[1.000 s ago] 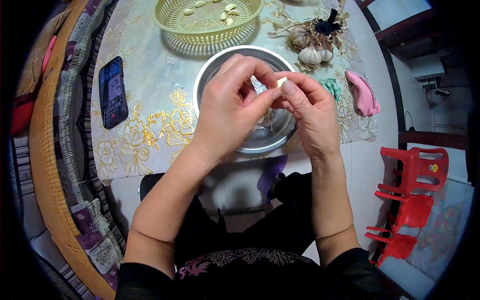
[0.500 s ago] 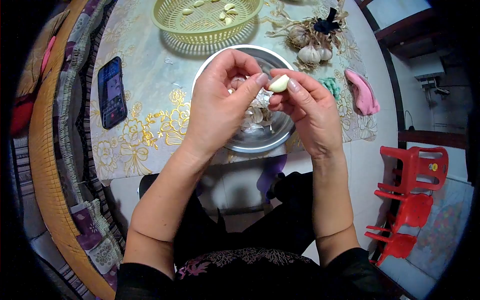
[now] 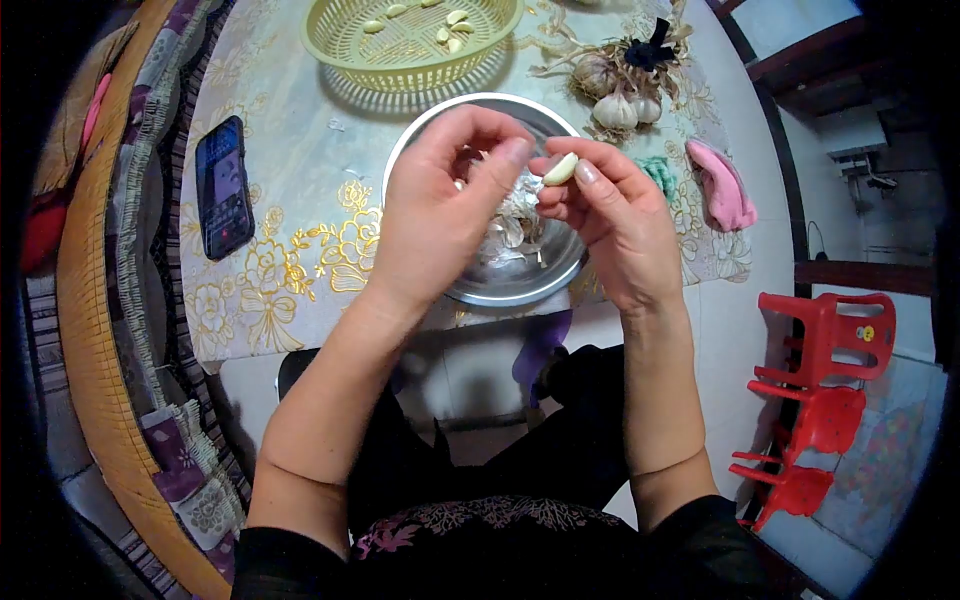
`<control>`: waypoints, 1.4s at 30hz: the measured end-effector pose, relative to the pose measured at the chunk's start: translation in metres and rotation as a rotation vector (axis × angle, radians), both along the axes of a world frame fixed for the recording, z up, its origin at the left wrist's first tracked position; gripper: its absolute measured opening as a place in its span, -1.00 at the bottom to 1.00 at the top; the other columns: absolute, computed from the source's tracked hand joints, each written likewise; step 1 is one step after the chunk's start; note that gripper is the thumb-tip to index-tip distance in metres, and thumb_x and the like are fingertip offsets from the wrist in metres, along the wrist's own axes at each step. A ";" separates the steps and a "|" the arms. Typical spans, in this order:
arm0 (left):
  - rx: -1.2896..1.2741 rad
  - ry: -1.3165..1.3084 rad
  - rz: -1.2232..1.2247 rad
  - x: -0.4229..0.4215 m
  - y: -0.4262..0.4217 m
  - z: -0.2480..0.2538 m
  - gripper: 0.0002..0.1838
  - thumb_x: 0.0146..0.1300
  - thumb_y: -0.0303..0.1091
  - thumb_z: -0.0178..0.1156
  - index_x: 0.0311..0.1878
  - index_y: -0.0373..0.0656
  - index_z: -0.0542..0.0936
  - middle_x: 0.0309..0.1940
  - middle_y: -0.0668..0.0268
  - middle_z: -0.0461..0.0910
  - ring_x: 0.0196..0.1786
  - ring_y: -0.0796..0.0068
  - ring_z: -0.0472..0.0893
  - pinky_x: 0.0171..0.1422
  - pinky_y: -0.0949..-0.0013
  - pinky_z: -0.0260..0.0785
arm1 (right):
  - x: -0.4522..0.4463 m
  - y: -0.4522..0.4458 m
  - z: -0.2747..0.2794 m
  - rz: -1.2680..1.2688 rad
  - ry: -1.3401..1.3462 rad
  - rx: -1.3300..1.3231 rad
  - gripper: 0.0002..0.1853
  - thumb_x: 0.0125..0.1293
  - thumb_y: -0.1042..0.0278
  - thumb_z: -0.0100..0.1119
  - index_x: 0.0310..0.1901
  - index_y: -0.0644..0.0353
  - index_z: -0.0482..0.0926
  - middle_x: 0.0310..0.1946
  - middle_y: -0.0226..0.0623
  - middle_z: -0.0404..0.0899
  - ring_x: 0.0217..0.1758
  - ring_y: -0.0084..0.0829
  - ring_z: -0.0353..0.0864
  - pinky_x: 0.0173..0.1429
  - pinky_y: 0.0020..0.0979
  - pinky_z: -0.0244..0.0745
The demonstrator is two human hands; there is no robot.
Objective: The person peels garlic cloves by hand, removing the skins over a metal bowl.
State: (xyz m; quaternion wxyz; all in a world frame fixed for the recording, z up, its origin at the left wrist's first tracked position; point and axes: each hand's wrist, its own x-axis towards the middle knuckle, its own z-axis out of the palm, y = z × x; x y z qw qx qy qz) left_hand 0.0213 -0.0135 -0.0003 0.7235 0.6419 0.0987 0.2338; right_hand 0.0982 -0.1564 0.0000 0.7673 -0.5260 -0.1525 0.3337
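Observation:
A pale garlic clove (image 3: 561, 170) is pinched between thumb and fingers of my right hand (image 3: 622, 215), above the right part of a steel bowl (image 3: 480, 295). My left hand (image 3: 435, 200) is over the bowl's left part, its thumb and fingers curled together. A small pale piece, perhaps a clove, shows among its curled fingers; the rest of what it holds is hidden. Papery garlic skins (image 3: 513, 228) lie in the bowl, partly covered by my hands. Behind the bowl, a green plastic basket (image 3: 420, 75) holds several peeled cloves (image 3: 457, 17).
Garlic bulbs (image 3: 615, 110) with dry stalks and a black tie lie at the back right. Beside them are a green mesh (image 3: 658, 175) and a pink cloth (image 3: 722, 186). A phone (image 3: 224, 188) is on the left. Red chairs (image 3: 830, 340) stand on the floor at right.
My hands have moved apart from each other. The clove, earlier mostly hidden between both hands, now shows in my right hand's fingers. More skins in the bowl are visible.

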 end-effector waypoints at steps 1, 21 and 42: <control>0.076 0.042 -0.005 -0.001 -0.001 0.002 -0.91 0.17 -0.49 0.19 -0.25 -0.24 0.53 -0.38 0.42 0.51 -0.42 0.74 0.38 -0.32 0.60 0.26 | 0.000 0.000 -0.001 -0.007 -0.010 0.000 -0.73 0.39 0.37 -0.03 0.02 0.32 0.48 -0.23 -0.28 0.58 -0.23 -0.57 0.59 -0.09 -0.56 0.52; 0.300 0.131 0.101 -0.009 0.006 -0.001 -0.85 0.12 -0.39 0.26 -0.39 -0.25 0.52 -0.54 0.38 0.47 -0.53 0.63 0.38 -0.45 0.51 0.25 | -0.004 0.003 0.006 -0.008 -0.030 0.038 -0.71 0.32 0.43 0.06 0.05 0.31 0.44 -0.09 -0.20 0.56 -0.18 -0.53 0.56 -0.03 -0.51 0.51; 0.612 0.169 0.025 0.003 0.001 -0.013 -0.63 0.00 -0.42 0.30 -0.14 -0.22 0.40 -0.33 0.17 0.51 -0.33 0.22 0.56 -0.27 0.25 0.40 | 0.024 0.046 -0.009 -0.319 -0.249 -0.043 -0.76 0.27 0.48 0.13 -0.05 0.35 0.45 -0.22 -0.25 0.55 -0.22 -0.49 0.58 -0.10 -0.47 0.54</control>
